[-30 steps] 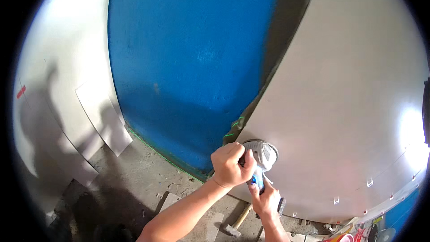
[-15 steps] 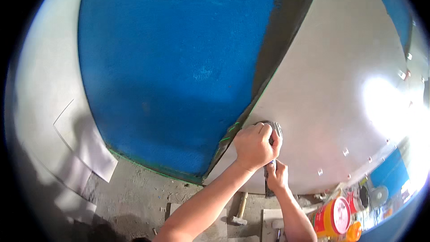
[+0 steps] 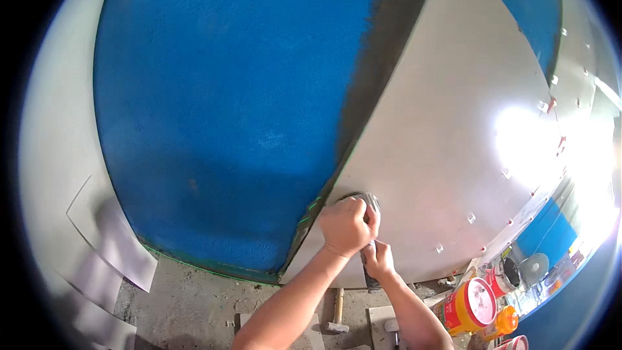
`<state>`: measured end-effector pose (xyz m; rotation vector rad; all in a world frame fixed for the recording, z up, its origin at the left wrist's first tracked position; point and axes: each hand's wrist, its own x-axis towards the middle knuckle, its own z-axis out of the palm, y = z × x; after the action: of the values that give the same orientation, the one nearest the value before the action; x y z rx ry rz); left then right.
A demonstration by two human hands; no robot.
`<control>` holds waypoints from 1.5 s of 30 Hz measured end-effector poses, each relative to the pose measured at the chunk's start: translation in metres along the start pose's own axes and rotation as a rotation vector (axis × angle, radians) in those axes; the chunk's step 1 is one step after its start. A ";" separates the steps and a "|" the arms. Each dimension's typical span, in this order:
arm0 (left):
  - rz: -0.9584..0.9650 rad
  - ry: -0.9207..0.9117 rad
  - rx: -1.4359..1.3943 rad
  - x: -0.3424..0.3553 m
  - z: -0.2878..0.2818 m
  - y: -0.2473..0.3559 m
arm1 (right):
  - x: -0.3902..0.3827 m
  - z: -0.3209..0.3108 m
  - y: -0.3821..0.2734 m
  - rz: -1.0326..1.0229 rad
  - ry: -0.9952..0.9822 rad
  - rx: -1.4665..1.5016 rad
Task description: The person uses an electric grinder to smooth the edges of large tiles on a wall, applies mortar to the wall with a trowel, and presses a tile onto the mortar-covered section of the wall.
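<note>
A large pale tile [image 3: 447, 123] stands against the blue wall [image 3: 227, 78], with grey mortar [image 3: 382, 52] showing along its left edge. At the tile's lower left, a dark hand-held tile vibrator [image 3: 370, 199] is pressed to its face. My left hand [image 3: 346, 227] is closed over the round head of the tool. Just below and to the right, my right hand [image 3: 380, 260] is wrapped round its handle. The dark lower end of the tool sticks out under my right hand, and my fingers hide most of its middle.
On the floor by the wall lies a mallet [image 3: 337, 325] with a wooden handle. Yellow-and-red buckets [image 3: 476, 303] stand at the lower right, near an orange container [image 3: 504, 319]. White clips [image 3: 472, 218] line the tile's right edge. Pale boards [image 3: 71, 155] lean at the left.
The whole view has shifted, so the tile, wall and my hands appear further left and a little lower. Both hands keep their hold on the tool at the tile's lower left.
</note>
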<state>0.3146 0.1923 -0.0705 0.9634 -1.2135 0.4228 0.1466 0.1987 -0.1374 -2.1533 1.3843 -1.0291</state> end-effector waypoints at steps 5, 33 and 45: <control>-0.019 -0.016 0.069 0.006 -0.005 -0.006 | 0.006 0.004 -0.003 -0.022 -0.020 -0.056; 0.096 0.152 -0.065 0.035 0.015 0.028 | 0.017 -0.053 -0.028 -0.073 0.250 -0.331; 0.205 0.205 -0.077 0.064 0.019 0.028 | 0.035 -0.068 -0.043 -0.152 0.231 -0.251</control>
<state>0.3044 0.1792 -0.0001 0.7138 -1.1368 0.6178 0.1305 0.1908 -0.0515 -2.4134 1.5446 -1.2533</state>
